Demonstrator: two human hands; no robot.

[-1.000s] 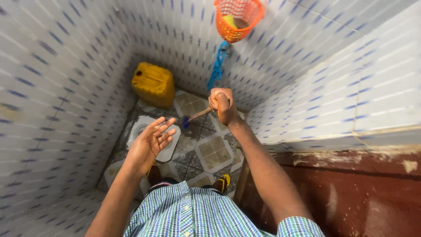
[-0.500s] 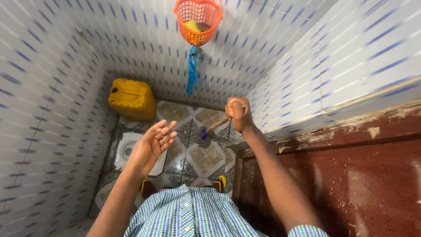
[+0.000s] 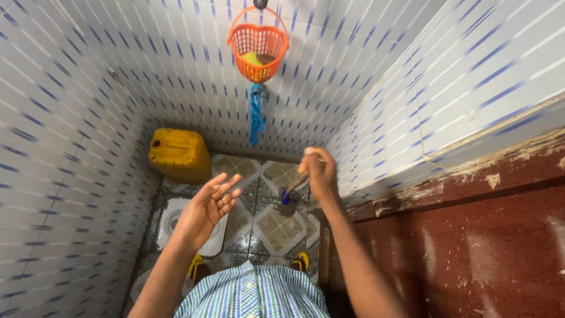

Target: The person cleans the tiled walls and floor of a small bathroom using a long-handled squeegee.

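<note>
Scrubbing a tiled washroom floor with a long-handled brush.

Largest first: blue-striped wall tiles [image 3: 88, 88] on three sides, a dark red door [image 3: 471, 253] at right, patterned floor [image 3: 276, 224] below looking wet and dark near the far corner. Then a yellow jerrycan [image 3: 179, 154] standing against the back wall, a white squat pan [image 3: 170, 221] set into the floor, an orange basket [image 3: 258, 44] hung high with a blue cloth [image 3: 256, 115] dangling under it. Right hand [image 3: 318, 171] closed around the top of a wooden brush handle [image 3: 296, 181], blue brush head [image 3: 285, 198] down on the floor near the right wall. Left hand [image 3: 209, 206] empty, palm up, fingers spread wide above the pan. Judging by the wet patch, scrubbing seemingly under way in one corner, most of the floor left.
</note>
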